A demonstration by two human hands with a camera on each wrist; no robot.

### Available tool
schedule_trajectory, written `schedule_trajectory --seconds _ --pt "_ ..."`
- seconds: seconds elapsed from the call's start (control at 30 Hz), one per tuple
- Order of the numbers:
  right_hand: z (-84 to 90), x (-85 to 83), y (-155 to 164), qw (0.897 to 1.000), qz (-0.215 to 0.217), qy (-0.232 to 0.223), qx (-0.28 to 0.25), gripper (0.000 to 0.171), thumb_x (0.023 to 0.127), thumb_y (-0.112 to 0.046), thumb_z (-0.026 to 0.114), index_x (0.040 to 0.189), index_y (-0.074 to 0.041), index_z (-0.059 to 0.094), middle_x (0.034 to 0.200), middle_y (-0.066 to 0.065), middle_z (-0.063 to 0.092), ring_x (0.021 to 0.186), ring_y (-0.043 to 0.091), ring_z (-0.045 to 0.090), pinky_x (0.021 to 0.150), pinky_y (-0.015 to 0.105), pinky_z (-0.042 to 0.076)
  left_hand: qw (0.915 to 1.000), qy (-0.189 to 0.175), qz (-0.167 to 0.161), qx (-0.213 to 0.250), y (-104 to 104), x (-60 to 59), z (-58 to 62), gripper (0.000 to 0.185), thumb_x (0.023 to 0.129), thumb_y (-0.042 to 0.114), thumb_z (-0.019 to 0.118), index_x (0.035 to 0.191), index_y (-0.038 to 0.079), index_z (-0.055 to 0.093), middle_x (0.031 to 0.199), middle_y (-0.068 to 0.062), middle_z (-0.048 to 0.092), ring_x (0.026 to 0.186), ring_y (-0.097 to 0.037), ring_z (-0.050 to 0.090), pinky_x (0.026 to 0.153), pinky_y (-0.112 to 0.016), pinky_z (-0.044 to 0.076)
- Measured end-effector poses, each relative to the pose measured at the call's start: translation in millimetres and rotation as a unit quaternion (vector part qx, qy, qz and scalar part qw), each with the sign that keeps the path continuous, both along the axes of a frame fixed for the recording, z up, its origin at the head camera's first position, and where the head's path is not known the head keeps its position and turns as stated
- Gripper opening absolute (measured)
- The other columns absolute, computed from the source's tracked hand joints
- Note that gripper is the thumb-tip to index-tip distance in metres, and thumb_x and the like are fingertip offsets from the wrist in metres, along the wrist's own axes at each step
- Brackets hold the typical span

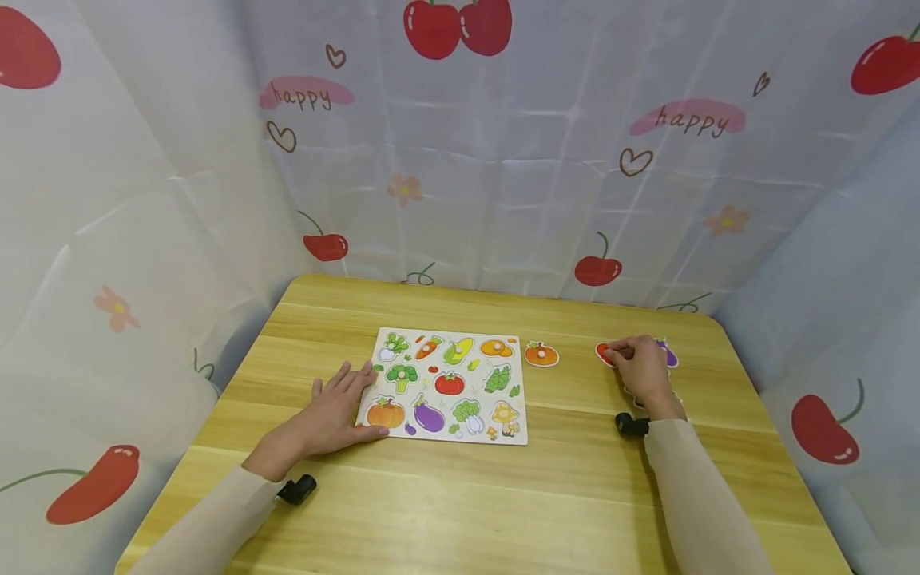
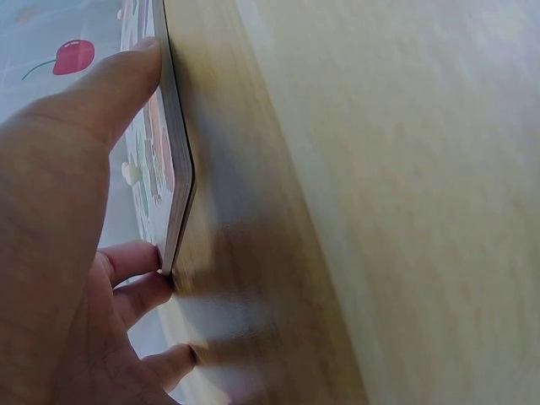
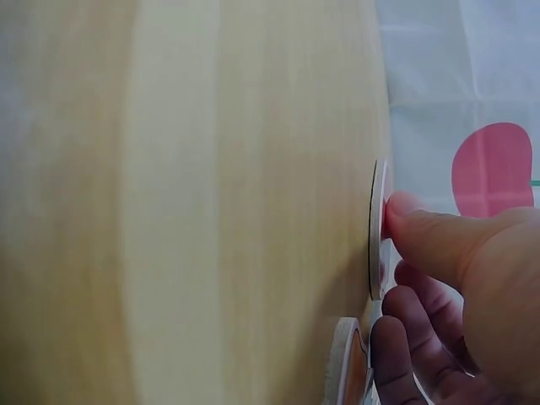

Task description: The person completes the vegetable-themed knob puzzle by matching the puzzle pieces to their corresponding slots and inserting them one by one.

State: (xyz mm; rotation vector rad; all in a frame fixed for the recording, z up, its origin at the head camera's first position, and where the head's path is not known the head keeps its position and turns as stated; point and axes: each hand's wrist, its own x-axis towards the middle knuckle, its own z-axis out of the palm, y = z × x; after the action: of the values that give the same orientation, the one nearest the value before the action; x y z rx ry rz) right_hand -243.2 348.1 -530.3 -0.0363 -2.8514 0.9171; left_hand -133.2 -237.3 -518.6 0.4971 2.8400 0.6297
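On the table lies a white puzzle board printed with vegetables. My left hand rests at its left edge with spread fingers; the left wrist view shows the thumb on the board's top and two fingertips at its corner. Off to the right, my right hand pinches a red puzzle piece between thumb and fingers, mostly covering it in the head view. Beside that hand lies a purple eggplant piece. Another piece with a brown-orange face lies under the curled fingers in the right wrist view.
A pumpkin piece with a knob sits just right of the board. More piece edges show partly hidden beneath the right wrist. The wooden table is bounded by hanging curtains with cherries at the back and sides.
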Motion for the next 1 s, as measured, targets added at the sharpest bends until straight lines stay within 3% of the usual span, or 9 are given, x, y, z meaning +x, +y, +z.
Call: schedule_trajectory --seconds 0.13,0.27,0.63,0.8,1.0 --pt "-2.2 1.1 0 1.000 -0.003 -0.008 -0.006 0.023 0.113 -0.018 0.080 0.122 0.002 0.087 0.126 0.028 0.070 0.113 0.041 0.067 0.096 0.054 0.057 1.0000 -0.001 0.001 -0.002 0 -0.4 -1.5 0.116 0.098 0.071 0.086 0.181 0.004 0.039 0.190 -0.022 0.035 0.178 -0.061 0.022 0.125 -0.101 0.016" --pt "-2.9 1.7 -2 1.000 -0.003 -0.015 -0.013 0.023 0.114 -0.019 0.078 0.124 0.000 0.087 0.132 0.028 0.069 0.120 0.044 0.068 0.104 0.063 0.057 1.0000 0.000 0.001 -0.001 0 -0.6 -2.4 0.116 0.098 0.070 0.086 0.181 0.004 0.039 0.190 -0.022 0.035 0.178 -0.061 0.022 0.125 -0.101 0.015" --pt "4.1 7.0 -11 1.000 0.019 0.019 -0.009 0.019 0.113 -0.016 0.080 0.123 -0.002 0.089 0.131 0.032 0.071 0.127 0.050 0.067 0.112 0.070 0.055 1.0000 0.002 -0.002 -0.002 1 -1.6 -4.0 0.117 0.098 0.071 0.086 0.181 0.003 0.038 0.190 -0.022 0.036 0.178 -0.061 0.022 0.125 -0.102 0.016" --pt "7.0 8.0 -17 1.000 0.029 0.004 -0.009 0.021 0.115 -0.017 0.078 0.126 -0.003 0.088 0.136 0.032 0.071 0.131 0.051 0.067 0.117 0.073 0.054 1.0000 -0.001 -0.003 -0.001 0 -1.6 -4.8 0.117 0.098 0.070 0.086 0.181 0.003 0.037 0.190 -0.022 0.035 0.178 -0.061 0.021 0.125 -0.102 0.015" --pt "10.7 7.4 -26 0.999 0.048 0.007 -0.011 0.021 0.116 -0.019 0.076 0.128 -0.006 0.088 0.135 0.030 0.080 0.125 0.051 0.080 0.109 0.068 0.063 1.0000 -0.004 0.000 -0.006 0 -1.7 -2.3 0.116 0.099 0.071 0.085 0.181 0.004 0.038 0.192 -0.022 0.033 0.178 -0.061 0.021 0.125 -0.101 0.015"
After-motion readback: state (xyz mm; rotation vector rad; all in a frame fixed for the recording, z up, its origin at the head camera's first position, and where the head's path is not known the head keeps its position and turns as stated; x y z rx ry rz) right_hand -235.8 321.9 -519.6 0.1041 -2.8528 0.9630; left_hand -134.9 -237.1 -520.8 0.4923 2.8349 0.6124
